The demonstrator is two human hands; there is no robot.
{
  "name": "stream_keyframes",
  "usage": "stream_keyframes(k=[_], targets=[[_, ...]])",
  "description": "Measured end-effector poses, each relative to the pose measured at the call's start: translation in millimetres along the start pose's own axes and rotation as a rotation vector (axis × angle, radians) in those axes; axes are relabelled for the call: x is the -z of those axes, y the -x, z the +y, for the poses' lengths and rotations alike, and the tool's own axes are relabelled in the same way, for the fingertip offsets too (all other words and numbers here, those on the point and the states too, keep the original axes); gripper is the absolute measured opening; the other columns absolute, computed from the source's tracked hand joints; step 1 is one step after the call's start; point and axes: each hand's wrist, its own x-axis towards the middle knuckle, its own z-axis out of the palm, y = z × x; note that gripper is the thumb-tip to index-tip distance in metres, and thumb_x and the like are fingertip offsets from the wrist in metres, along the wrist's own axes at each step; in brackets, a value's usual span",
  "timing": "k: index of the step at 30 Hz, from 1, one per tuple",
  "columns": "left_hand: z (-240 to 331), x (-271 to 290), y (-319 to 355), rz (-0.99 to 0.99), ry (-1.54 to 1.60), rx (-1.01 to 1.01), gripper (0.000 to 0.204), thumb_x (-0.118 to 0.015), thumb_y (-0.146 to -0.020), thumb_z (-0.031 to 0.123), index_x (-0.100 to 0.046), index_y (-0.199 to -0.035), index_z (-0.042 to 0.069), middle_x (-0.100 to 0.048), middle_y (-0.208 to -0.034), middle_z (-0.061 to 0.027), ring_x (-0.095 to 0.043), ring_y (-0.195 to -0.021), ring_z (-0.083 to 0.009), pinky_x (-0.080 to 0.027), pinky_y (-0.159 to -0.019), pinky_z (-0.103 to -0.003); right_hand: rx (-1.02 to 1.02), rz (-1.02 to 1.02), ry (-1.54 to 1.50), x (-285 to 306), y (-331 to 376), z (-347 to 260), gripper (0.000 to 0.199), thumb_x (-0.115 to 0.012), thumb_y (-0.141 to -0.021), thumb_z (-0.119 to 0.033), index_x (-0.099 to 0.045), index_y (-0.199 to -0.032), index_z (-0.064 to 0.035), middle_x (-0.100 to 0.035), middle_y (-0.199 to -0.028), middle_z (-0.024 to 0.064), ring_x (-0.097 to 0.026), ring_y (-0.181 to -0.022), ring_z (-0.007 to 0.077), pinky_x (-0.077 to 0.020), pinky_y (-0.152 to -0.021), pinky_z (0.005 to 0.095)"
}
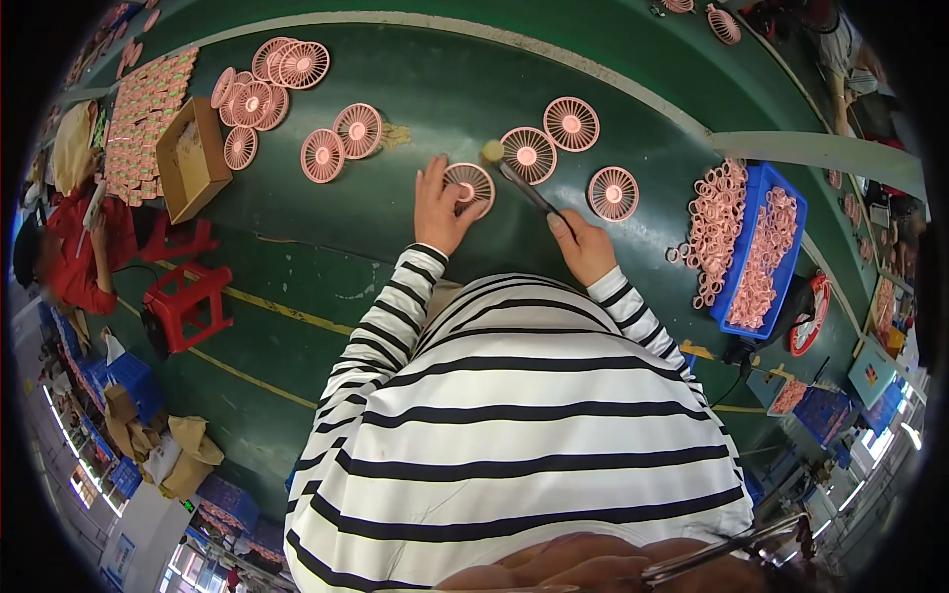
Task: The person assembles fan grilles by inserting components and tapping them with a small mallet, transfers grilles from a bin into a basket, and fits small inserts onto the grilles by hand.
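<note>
My left hand steadies a round pink fan grille on the green table, its fingers at the left side and its thumb over the near edge. In my right hand is the dark handle of a small mallet. The yellowish mallet head is raised just beyond the grille. Close by on the right lie another grille, one more behind it, and a single grille nearer me.
A pair of grilles lies left, with a heap of them farther off. A cardboard box sits at the table's left end. At right, loose pink rings lie beside a blue bin of rings. A person in red sits left, by a red stool.
</note>
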Motion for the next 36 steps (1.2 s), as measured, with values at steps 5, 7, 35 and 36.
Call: stream_keyframes(k=[5,7,35,36], targets=[[23,3,3,-0.038,0.018,0.01,0.042,-0.082,-0.068,0.03,-0.056,-0.09,0.005,-0.033,-0.144,-0.0267,-0.031,-0.134,-0.0433,-0.021,-0.111,-0.055,0.211,0.101,-0.318,22,10,-34,0.028,-0.053,-0.096,-0.031,-0.059,-0.107,-0.0057,-0.058,-0.069,0.0158,-0.059,-0.06,0.0351,-0.0469,-0.057,0.036],[24,3,3,-0.045,0.017,0.022,0.044,-0.082,-0.067,0.031,-0.056,-0.092,0.005,-0.033,-0.144,-0.0267,-0.031,-0.134,-0.0435,-0.022,-0.111,-0.055,0.254,0.1,-0.35,23,14,-33,0.028,-0.054,-0.096,-0.03,-0.059,-0.107,-0.0049,-0.058,-0.07,0.016,-0.059,-0.06,0.035,-0.047,-0.057,0.0358],[-28,80,-21,0.158,-0.215,-0.024,0.056,-0.071,-0.076,0.026,-0.05,-0.124,0.004,-0.041,-0.14,-0.0217,-0.033,-0.134,-0.0409,-0.019,-0.109,-0.06,0.208,-0.248,0.052,-15,12,15,0.033,-0.052,-0.093,-0.042,-0.058,-0.096,-0.0097,-0.063,-0.074,0.0211,-0.061,-0.069,0.0426,-0.0488,-0.062,0.0506],[-32,89,-36,0.16,-0.329,0.029,0.069,-0.07,-0.078,0.037,-0.044,-0.132,0.003,-0.036,-0.144,-0.0228,-0.026,-0.138,-0.0411,-0.014,-0.11,-0.06,0.249,-0.318,0.067,-18,9,13,0.033,-0.052,-0.092,-0.042,-0.058,-0.095,-0.0098,-0.063,-0.074,0.0208,-0.061,-0.069,0.0422,-0.049,-0.062,0.0501]])
